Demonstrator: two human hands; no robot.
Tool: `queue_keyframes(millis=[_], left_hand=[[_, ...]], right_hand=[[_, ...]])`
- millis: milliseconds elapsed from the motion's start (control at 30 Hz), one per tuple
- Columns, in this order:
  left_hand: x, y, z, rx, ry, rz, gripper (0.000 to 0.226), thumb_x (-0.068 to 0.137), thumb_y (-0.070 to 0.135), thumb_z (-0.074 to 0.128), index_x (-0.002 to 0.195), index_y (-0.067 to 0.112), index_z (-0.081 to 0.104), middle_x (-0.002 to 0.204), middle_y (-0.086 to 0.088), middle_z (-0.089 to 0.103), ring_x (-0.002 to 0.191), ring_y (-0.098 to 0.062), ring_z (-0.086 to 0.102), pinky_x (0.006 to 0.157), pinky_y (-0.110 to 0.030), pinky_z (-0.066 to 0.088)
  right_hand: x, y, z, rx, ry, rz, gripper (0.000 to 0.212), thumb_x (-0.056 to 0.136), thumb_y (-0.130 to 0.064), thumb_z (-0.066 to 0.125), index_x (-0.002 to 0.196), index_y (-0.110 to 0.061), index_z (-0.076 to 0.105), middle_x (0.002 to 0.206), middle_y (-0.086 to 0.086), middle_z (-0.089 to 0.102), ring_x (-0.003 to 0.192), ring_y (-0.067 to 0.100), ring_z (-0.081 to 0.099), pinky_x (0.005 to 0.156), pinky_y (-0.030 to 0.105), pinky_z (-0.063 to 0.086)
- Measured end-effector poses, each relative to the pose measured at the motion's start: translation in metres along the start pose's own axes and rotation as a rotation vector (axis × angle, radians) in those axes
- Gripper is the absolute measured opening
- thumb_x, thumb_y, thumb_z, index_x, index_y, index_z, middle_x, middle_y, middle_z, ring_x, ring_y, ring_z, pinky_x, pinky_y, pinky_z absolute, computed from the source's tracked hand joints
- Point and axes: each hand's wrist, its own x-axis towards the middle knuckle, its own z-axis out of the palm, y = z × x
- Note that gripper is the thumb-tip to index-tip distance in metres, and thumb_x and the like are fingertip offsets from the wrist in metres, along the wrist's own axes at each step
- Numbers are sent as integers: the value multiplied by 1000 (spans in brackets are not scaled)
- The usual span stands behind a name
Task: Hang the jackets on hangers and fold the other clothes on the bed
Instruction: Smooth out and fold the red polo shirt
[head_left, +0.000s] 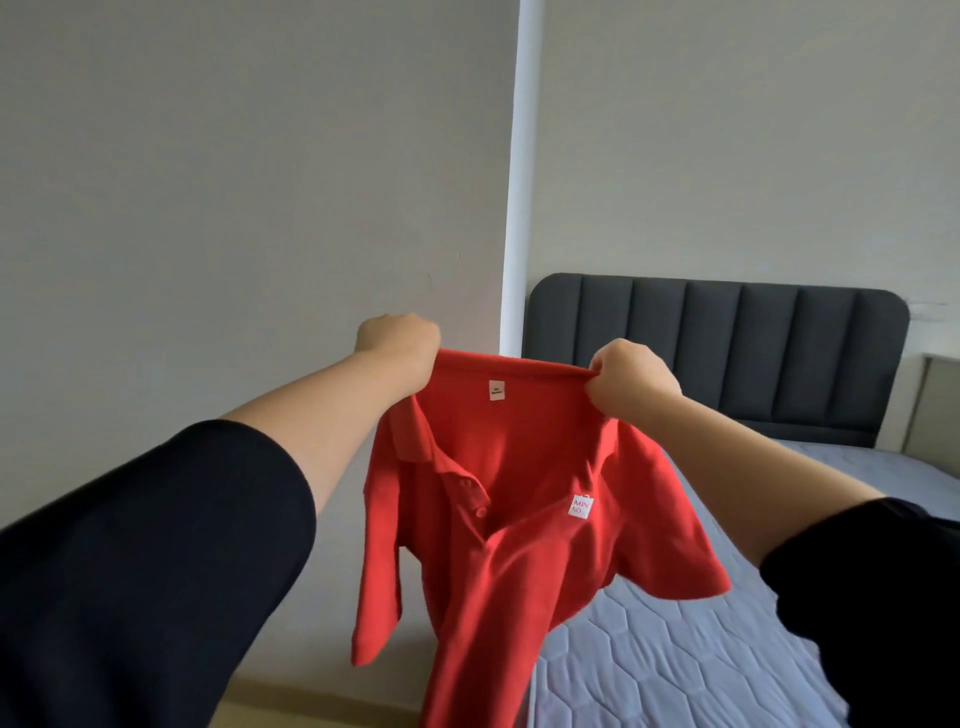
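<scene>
Polo shirt (519, 519) hangs between hands.

The shirt (524, 545) hangs between both hands, left of the bed (701, 665)

Polo shirt (519, 545): red cloth, matt, soft and creased; weave not resolved. Chest label (582, 506): a white patch, apparently cloth, with printed or woven lettering. Neck tag (496, 390): pale, matt, material not determined. Mattress (701, 649): blue-grey quilted cloth, hexagonal stitching, faint sheen noted. Headboard (727, 353): dark grey upholstery cloth, matt, padded in vertical channels. Sleeves (130, 571): black cloth, matt, texture not resolved. Wall (208, 182): smooth, matt, pale grey finish recorded.
</scene>
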Motion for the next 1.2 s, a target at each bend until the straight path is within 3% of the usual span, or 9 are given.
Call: queue_keyframes(millis=[167,300,400,567,667,800,933,1033,1200], left_hand=[[1,-6,13,-502,-255,-272,21,79,-1,38,72,9,55,58,-5,58,50,-20,53,50,-21,41],[-1,-12,17,-750,-376,-373,25,88,5,31,76,5,53,43,-5,58,51,-19,57,47,-21,41],[1,-13,16,-896,-352,-385,22,93,9,31,96,2,52,62,-10,64,55,-19,61,51,-24,47],[-1,-13,20,-1205,-404,-261,35,88,-15,33,114,-10,55,103,-23,67,86,-28,68,69,-24,57],[1,-16,28,-1096,-389,-173,38,83,-26,43,114,-10,57,111,-25,64,104,-30,64,67,-22,54],[1,-21,33,-593,-186,-69,8,74,11,75,79,10,70,77,-5,72,81,-21,69,60,-24,48],[6,-11,29,-382,60,-63,21,78,36,75,77,17,65,93,-3,64,98,-25,59,68,-27,40],[12,-10,25,-532,123,-45,30,84,42,68,88,13,63,100,-7,57,104,-28,53,78,-33,42],[8,3,3,-885,212,-98,43,88,49,60,89,7,57,89,-8,58,88,-29,56,73,-33,40]], right_hand=[[-1,-10,-7,293,-86,83,37,78,5,35,95,5,67,45,10,48,34,23,47,38,26,47],[-3,-13,-10,420,-142,178,39,79,8,33,96,1,69,49,12,49,27,21,44,36,24,45],[-4,-10,-11,588,-194,244,21,83,7,40,75,1,59,56,17,54,29,20,52,37,26,49],[-1,0,-9,772,-404,243,16,87,-7,67,90,8,65,74,19,71,69,25,72,66,36,61],[2,7,-8,756,-483,179,20,81,-2,72,99,5,67,93,17,73,87,23,72,77,33,59],[5,12,4,462,-279,52,11,78,1,73,88,-1,71,85,16,73,80,24,71,76,33,59],[3,9,9,-8,48,-61,14,85,-22,67,83,-9,71,79,7,66,75,26,61,62,28,44],[5,11,2,69,131,-44,15,88,-23,61,83,-10,64,85,7,60,81,28,57,64,30,41],[-2,10,-28,387,212,22,14,94,-18,50,97,-6,57,83,5,56,81,25,54,68,32,40]])
